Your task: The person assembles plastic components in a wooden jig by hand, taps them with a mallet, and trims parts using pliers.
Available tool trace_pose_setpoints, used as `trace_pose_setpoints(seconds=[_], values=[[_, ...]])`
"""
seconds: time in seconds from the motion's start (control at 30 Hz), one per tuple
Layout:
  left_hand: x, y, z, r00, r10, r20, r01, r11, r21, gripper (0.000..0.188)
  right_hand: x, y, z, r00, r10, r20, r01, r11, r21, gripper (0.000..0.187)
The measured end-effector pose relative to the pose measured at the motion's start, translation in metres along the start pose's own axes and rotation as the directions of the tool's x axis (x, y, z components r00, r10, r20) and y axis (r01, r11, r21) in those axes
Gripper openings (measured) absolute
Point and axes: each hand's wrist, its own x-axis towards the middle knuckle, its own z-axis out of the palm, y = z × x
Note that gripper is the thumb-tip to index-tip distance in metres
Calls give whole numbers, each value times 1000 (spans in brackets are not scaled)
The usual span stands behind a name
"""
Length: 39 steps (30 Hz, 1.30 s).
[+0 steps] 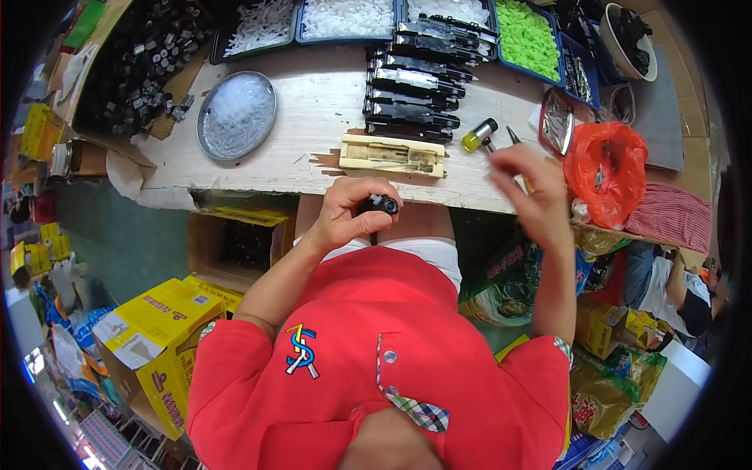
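My left hand (350,211) is closed around a small black part (383,204) with a round, ringed end, held in front of the table edge. Most of that part is hidden by my fingers. My right hand (539,196), smeared by motion, hovers over the table's right side with thumb and fingers apart. Just beyond it lie a mallet (480,135) with a yellow and black head and the dark tip of a pointed tool (513,135). A cream-coloured fixture block (392,156) with a slot sits on the table, beyond my left hand.
Several black assemblies (415,86) form a column behind the fixture. Blue trays of white pieces (348,19) and green pieces (529,39) line the back. A round dish (236,116) stands left, a red plastic bag (603,172) right. Yellow cartons (164,321) stand below left.
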Motion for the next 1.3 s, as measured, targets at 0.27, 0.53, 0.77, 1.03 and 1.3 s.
trace_pose_setpoints(seconds=[0.27, 0.53, 0.77, 1.03, 1.3], values=[[-2, 2, 3, 995, 97, 3, -94, 962, 256, 21, 14, -30, 44, 929, -309, 205, 265, 940, 217, 16], [-1, 7, 4, 991, 127, 33, -130, 919, 372, 23, 20, -41, 49, 918, -268, 293, 227, 960, 166, 13], [-2, 0, 4, 989, 145, -20, -122, 889, 442, 23, 28, -43, 55, 912, -264, 314, 277, 961, 5, 11], [-8, -8, 4, 998, -5, -59, 12, 992, 129, 23, 20, -32, 44, 957, -201, 211, 152, 962, 225, 13], [-4, -3, 6, 998, 43, -35, -35, 977, 213, 23, 17, -33, 50, 935, -251, 251, 197, 955, 223, 13]])
